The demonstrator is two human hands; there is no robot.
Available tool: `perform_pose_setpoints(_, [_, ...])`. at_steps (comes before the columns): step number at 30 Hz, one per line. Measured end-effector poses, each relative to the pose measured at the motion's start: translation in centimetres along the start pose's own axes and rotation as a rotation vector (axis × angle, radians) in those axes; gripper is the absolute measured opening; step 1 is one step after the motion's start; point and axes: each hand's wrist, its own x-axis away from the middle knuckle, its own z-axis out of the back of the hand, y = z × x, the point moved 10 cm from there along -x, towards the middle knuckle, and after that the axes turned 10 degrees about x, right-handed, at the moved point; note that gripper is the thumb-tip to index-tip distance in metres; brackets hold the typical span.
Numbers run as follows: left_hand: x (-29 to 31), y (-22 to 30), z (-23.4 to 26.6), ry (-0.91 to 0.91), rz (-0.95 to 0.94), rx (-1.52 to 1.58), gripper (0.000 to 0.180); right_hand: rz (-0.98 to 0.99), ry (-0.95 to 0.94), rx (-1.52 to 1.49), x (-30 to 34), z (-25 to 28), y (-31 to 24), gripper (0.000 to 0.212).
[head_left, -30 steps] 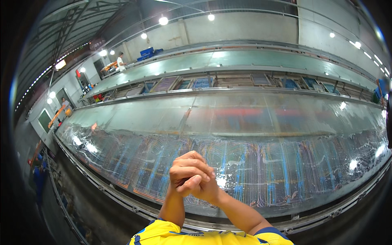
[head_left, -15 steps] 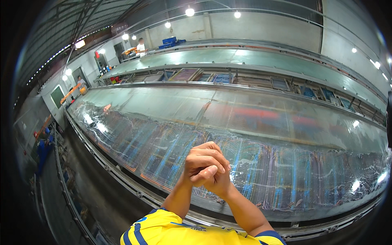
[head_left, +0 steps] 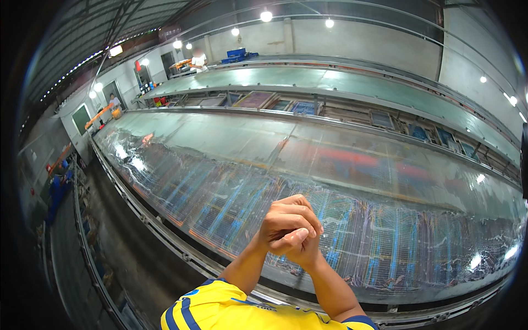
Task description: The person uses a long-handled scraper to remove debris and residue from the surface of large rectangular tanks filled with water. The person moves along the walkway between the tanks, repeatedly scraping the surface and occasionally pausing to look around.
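Observation:
Both hands are pressed together in front of my chest, above the near side of a long, glossy table (head_left: 231, 144). My left hand (head_left: 289, 221) has its fingers curled over the other hand, its thumb bent in below them. Underneath it, my right hand (head_left: 306, 253) shows mostly its back and wrist; its fingers are hidden. No tool or object shows between the two hands. Beneath them, a shiny, wrinkled sheet-like layer (head_left: 379, 242) with blue, orange and purple stripes covers the near part of the tabletop.
A metal rail (head_left: 190, 257) runs along the table's near edge. Beyond stands a second long table (head_left: 363, 82) with frames (head_left: 256, 100) stored under it. Blue crates (head_left: 236, 54) sit at the back. One person (head_left: 198, 59) is at the far end, another (head_left: 114, 101) at far left.
My clasped hands have shifted slightly to the right and down over the table. The view has turned a little, and the far person's pose differs slightly.

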Motion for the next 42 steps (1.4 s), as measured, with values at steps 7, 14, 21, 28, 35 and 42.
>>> perform_pose_setpoints(7, [-0.2, 0.0, -1.2, -0.02, -0.005, 0.001, 0.017, -0.032, 0.039, -0.009, 0.4, 1.3, -0.6, 0.029])
perform_pose_setpoints(14, [-0.5, -0.3, -2.5, -0.069, 0.023, -0.003, 0.016, -0.007, 0.033, -0.011, 0.9, 2.3, 0.5, 0.031])
perform_pose_setpoints(21, [-0.9, -0.9, -3.1, -0.056, 0.044, -0.018, 0.015, 0.021, 0.049, -0.001, 0.3, 3.3, -0.2, 0.032])
perform_pose_setpoints(28, [-1.2, -1.3, -3.5, -0.055, 0.036, -0.011, 0.015, 0.033, 0.053, 0.007, 0.0, 3.6, -0.2, 0.032])
perform_pose_setpoints(35, [-1.1, -1.5, -3.3, -0.048, 0.024, 0.0, 0.015, 0.035, 0.052, 0.02, 0.3, 3.7, -0.3, 0.032])
perform_pose_setpoints(42, [-0.5, -0.9, -2.9, -0.053, 0.008, -0.012, 0.015, 0.034, 0.027, 0.048, 0.3, 3.0, -0.9, 0.032])
